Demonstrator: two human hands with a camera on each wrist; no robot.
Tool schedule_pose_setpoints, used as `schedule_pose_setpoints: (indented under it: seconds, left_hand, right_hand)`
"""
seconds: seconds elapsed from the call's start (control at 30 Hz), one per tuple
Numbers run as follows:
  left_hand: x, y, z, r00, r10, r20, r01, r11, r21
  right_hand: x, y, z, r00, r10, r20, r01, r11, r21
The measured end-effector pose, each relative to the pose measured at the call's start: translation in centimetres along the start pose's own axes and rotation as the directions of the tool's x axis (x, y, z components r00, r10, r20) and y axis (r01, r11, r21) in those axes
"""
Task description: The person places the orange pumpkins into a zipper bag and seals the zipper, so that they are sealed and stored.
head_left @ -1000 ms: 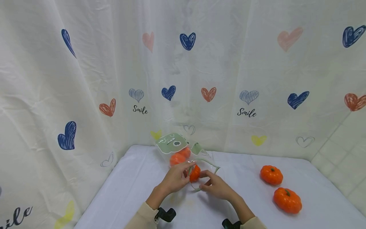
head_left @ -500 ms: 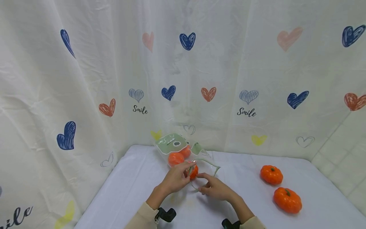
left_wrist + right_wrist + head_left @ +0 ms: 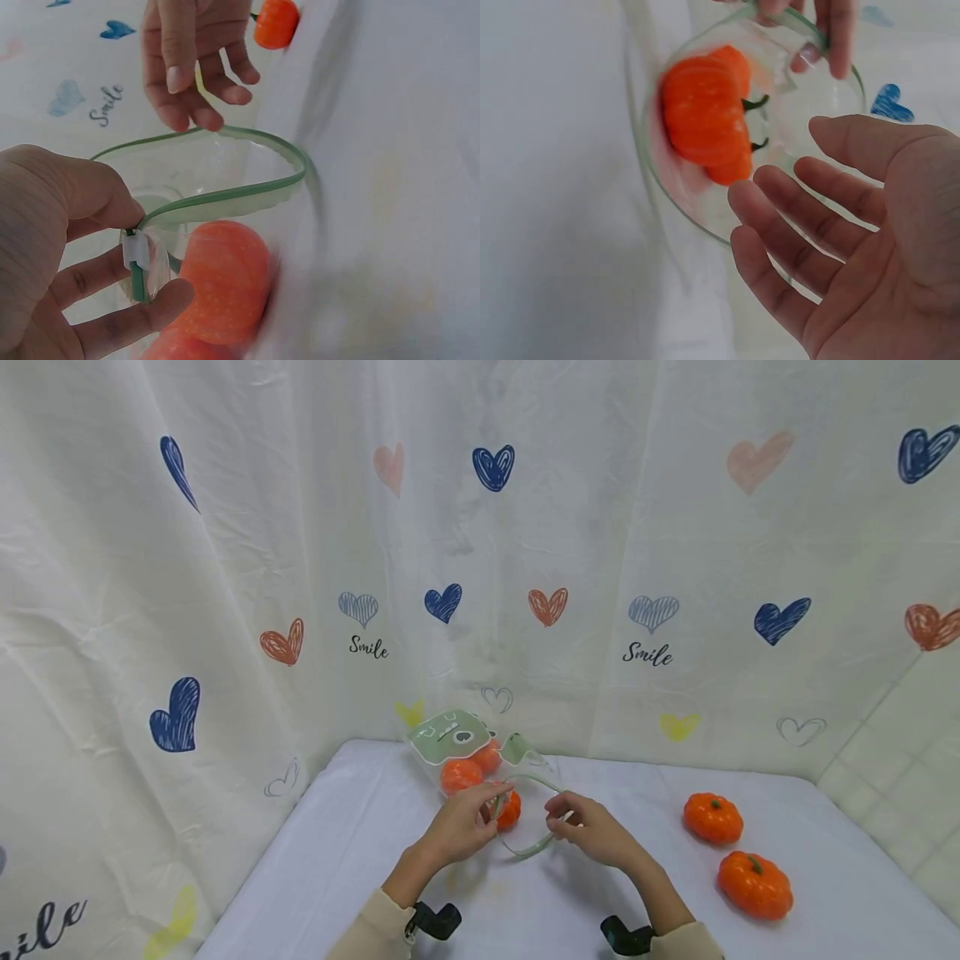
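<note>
A clear zip bag [image 3: 448,737] with a green cartoon print and green trim lies at the back of the table, its mouth spread in a loop. Inside sit orange toy pumpkins: one [image 3: 510,812] close to the mouth, two [image 3: 461,777] deeper in. My left hand [image 3: 461,822] pinches the trim beside the white zip slider [image 3: 136,251]. At the mouth's opposite side is my right hand [image 3: 588,828], fingers loosely bent and holding nothing; its fingertips are right at the green rim [image 3: 247,133]. The right wrist view shows its palm [image 3: 855,292] facing the opening.
Two more toy pumpkins, one farther back [image 3: 712,818] and one nearer [image 3: 754,885], stand on the table's right side. A white cloth [image 3: 360,827] covers the table. Behind it hangs a curtain [image 3: 585,527] printed with hearts.
The right hand touched the pumpkin at the bag's mouth, which shifted slightly left and inward. That hand has since drawn back right to the rim, and the mouth is rounder. The left hand stays put.
</note>
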State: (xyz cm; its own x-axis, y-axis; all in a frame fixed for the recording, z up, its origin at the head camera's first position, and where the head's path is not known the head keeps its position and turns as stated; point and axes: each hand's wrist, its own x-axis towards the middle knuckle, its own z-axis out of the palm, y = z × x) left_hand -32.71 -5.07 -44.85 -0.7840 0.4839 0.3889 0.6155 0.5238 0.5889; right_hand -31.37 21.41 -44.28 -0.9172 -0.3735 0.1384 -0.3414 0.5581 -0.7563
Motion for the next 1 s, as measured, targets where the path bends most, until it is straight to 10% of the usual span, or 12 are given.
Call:
schedule_pose_setpoints:
  seconds: [1.0]
  left_hand:
    - [0.0, -0.2, -0.3, 1.0, 0.015, -0.019, -0.015, 1.0, -0.004]
  right_hand:
    - [-5.8, -0.6, -9.1, 0.905, 0.05, -0.422, -0.131, 0.977, -0.165]
